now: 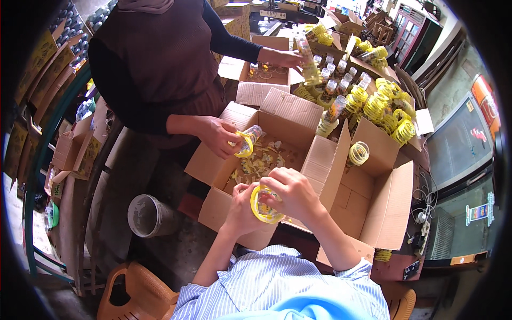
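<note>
My left hand (241,212) is wrapped round a clear plastic cup with a yellow rim (258,212), its mouth turned up toward me. My right hand (294,193) grips the rim from the other side, with curled fingers reaching over the mouth. Both hands are above the near edge of an open cardboard box (290,114) strewn with yellow and white scraps (261,161). Across from me, a co-worker's hand (216,136) holds a similar cup (248,143) over that box. The co-worker's other hand (285,58) is at a tall stack of clear cups (306,58).
Another open box (386,208), to the right, has a cup (358,153) at its far side. Several yellow-rimmed cup stacks (376,109) crowd the table behind it. A grey bucket (145,215) stands on the floor at left, near an orange plastic chair (136,293).
</note>
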### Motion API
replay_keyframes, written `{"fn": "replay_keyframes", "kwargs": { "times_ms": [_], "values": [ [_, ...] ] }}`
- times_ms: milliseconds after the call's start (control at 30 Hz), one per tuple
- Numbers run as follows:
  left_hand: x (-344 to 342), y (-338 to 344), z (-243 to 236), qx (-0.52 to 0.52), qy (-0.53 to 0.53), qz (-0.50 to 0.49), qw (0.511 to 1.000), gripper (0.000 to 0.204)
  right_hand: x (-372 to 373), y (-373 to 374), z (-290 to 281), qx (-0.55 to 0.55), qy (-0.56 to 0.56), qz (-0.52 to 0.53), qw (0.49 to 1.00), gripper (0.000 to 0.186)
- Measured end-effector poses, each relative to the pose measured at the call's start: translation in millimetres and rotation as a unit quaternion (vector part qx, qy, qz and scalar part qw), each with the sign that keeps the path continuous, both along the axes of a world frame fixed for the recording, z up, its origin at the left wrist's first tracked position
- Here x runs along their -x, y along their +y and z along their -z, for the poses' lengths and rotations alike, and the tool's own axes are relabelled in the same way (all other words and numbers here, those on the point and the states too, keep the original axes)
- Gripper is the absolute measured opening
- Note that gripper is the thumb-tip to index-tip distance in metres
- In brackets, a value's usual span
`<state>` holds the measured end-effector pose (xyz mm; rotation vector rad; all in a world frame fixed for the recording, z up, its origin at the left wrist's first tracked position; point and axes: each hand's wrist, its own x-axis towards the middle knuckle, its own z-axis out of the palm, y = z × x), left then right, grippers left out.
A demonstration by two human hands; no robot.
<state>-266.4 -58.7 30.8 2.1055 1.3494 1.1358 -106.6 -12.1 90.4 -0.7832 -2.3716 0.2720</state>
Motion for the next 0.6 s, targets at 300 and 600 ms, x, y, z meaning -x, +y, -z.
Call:
{"fn": "replay_keyframes", "kwargs": {
  "times_ms": [300,600],
  "values": [
    [7,4,1,0.069,0.002,0.047,0.996,0.059,-9,-4,13,0.039,-0.025,0.012,0.999,0.023],
    [-1,8,-4,0.032,-0.042,0.04,0.998,0.054,-7,4,25,-0.024,0.118,0.0,0.993,0.016]
  ]
}}
